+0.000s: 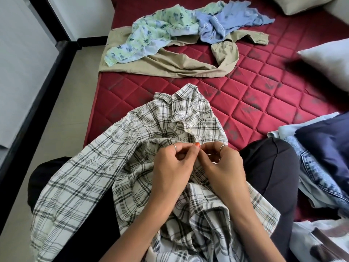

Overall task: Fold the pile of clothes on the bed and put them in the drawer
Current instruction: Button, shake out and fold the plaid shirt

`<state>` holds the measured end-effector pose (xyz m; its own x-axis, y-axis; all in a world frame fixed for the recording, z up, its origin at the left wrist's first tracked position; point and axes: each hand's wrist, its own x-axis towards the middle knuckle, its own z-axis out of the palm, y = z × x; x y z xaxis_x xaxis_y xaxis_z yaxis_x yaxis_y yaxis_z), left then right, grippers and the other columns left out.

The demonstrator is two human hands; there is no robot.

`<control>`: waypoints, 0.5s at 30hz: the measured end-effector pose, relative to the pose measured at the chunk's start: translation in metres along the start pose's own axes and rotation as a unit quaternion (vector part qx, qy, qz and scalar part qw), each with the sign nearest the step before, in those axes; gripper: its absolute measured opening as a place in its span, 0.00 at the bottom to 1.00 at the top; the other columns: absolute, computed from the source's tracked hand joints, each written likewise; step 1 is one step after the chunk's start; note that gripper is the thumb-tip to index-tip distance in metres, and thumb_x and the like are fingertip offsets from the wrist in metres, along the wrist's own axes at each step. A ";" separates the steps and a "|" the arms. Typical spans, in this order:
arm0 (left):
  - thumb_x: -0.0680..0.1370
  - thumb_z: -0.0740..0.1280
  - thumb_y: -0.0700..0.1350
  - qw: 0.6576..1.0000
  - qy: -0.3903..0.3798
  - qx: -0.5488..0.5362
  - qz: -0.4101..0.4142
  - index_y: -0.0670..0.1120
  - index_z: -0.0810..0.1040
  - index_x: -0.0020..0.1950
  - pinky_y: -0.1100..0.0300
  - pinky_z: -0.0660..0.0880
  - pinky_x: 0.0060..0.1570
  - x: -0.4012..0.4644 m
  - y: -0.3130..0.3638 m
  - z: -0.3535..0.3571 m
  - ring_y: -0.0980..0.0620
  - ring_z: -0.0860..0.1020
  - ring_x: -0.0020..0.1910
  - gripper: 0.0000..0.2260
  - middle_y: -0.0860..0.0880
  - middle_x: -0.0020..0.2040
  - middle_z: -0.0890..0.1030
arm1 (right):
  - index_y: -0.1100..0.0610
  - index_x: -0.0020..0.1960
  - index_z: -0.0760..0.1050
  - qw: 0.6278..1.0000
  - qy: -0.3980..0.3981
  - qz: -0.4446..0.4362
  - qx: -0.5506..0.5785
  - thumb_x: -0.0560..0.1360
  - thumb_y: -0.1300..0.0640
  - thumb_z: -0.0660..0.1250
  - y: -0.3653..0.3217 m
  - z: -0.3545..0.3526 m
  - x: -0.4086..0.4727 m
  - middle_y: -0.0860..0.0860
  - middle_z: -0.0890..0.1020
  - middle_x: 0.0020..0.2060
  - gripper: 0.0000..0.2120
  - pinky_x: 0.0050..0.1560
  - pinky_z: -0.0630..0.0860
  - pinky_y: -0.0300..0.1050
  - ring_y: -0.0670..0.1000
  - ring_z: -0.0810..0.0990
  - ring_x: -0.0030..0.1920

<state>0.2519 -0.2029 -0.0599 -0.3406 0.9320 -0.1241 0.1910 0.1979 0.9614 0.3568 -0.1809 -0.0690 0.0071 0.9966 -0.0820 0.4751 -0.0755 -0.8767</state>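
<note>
I see the red quilted mattress [255, 95] filling most of the view, its left edge running from the near centre up to the far left, where it meets a strip of pale floor [62, 103] and a black-trimmed wall. The widest open stretch of mattress lies in the middle, between the shirt in my lap and the clothes at the far side. There, a khaki garment [170, 67] lies spread flat, hanging slightly past the left edge, with a green floral piece [151, 35] and a crumpled blue shirt [222, 25] heaped on top of it. On the right a white pillow [328, 61] sits at the frame edge, and nearer, a stack with a navy cloth [326, 146] over denim jeans [313, 178] crowds the near right corner. The plaid shirt [117, 157] is draped over my dark-trousered knees, collar pointing far, one sleeve trailing down to the near left. Both forearms come up from the near edge and meet at the shirt's button placket. My left hand [170, 167] and right hand [224, 167] are close together, almost touching, fingers curled, each pinching the plaid fabric at the front opening just below the collar buttons. Each hand wears a ring.
</note>
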 end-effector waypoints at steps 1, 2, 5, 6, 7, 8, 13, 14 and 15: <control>0.76 0.70 0.47 1.000 0.003 0.005 0.003 0.48 0.83 0.47 0.72 0.73 0.32 0.001 -0.001 0.000 0.62 0.81 0.38 0.04 0.54 0.38 0.83 | 0.48 0.39 0.76 1.000 0.008 -0.018 -0.005 0.75 0.53 0.70 -0.001 0.001 -0.002 0.42 0.81 0.29 0.06 0.45 0.76 0.46 0.38 0.79 0.35; 0.76 0.70 0.46 1.000 0.005 0.003 0.001 0.49 0.82 0.46 0.72 0.73 0.33 0.003 -0.001 0.000 0.62 0.81 0.38 0.02 0.54 0.38 0.83 | 0.48 0.39 0.76 0.999 0.013 -0.030 -0.006 0.75 0.55 0.69 -0.002 0.002 -0.005 0.41 0.81 0.30 0.07 0.41 0.75 0.40 0.37 0.79 0.35; 0.76 0.70 0.43 1.000 0.008 -0.007 -0.009 0.48 0.80 0.46 0.72 0.74 0.33 0.005 -0.004 0.000 0.62 0.81 0.37 0.01 0.53 0.38 0.82 | 0.49 0.40 0.75 0.998 0.021 -0.058 -0.020 0.75 0.60 0.70 -0.003 0.007 -0.008 0.41 0.80 0.32 0.08 0.37 0.70 0.26 0.37 0.80 0.37; 0.77 0.69 0.42 1.000 0.009 -0.006 -0.010 0.48 0.80 0.46 0.72 0.74 0.33 0.005 -0.006 0.000 0.62 0.80 0.37 0.01 0.53 0.38 0.82 | 0.49 0.40 0.75 0.997 0.025 -0.069 -0.036 0.75 0.60 0.70 -0.004 0.009 -0.008 0.42 0.80 0.33 0.08 0.38 0.69 0.24 0.39 0.80 0.37; 0.77 0.69 0.42 1.000 0.010 -0.007 -0.011 0.48 0.79 0.46 0.71 0.74 0.34 0.006 -0.007 -0.001 0.62 0.80 0.37 0.01 0.53 0.39 0.82 | 0.51 0.41 0.76 0.995 0.029 -0.080 -0.056 0.75 0.61 0.70 -0.003 0.010 -0.008 0.44 0.81 0.35 0.07 0.40 0.67 0.22 0.41 0.80 0.36; 0.77 0.69 0.42 1.000 0.012 -0.009 -0.014 0.48 0.79 0.46 0.71 0.74 0.34 0.006 -0.008 -0.001 0.62 0.80 0.37 0.02 0.53 0.39 0.82 | 0.52 0.41 0.77 0.993 0.032 -0.088 -0.071 0.74 0.61 0.70 -0.002 0.011 -0.008 0.47 0.82 0.36 0.06 0.41 0.65 0.21 0.42 0.80 0.36; 0.77 0.68 0.41 0.998 0.016 -0.040 -0.038 0.46 0.77 0.48 0.71 0.73 0.32 0.009 -0.012 -0.001 0.61 0.81 0.35 0.02 0.50 0.39 0.83 | 0.56 0.44 0.78 0.988 0.020 -0.114 -0.098 0.75 0.62 0.69 0.004 0.016 -0.007 0.48 0.79 0.40 0.02 0.43 0.69 0.30 0.48 0.80 0.40; 0.77 0.68 0.41 0.998 0.016 -0.040 -0.039 0.46 0.77 0.49 0.71 0.73 0.32 0.010 -0.013 0.000 0.60 0.81 0.35 0.02 0.50 0.39 0.84 | 0.57 0.45 0.78 0.988 0.019 -0.118 -0.100 0.75 0.63 0.69 0.005 0.017 -0.008 0.48 0.78 0.41 0.02 0.43 0.71 0.34 0.49 0.80 0.40; 0.77 0.68 0.41 0.998 0.017 -0.039 -0.039 0.46 0.76 0.49 0.71 0.73 0.32 0.011 -0.014 0.000 0.60 0.81 0.35 0.03 0.50 0.39 0.84 | 0.57 0.45 0.77 0.987 0.019 -0.119 -0.105 0.75 0.62 0.69 0.005 0.017 -0.007 0.48 0.78 0.41 0.02 0.44 0.72 0.38 0.49 0.80 0.41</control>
<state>0.2456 -0.1955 -0.0745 -0.3820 0.9039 -0.1923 0.0906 0.2437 0.9656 0.3438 -0.1893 -0.0813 -0.0955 0.9860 0.1370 0.6385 0.1663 -0.7514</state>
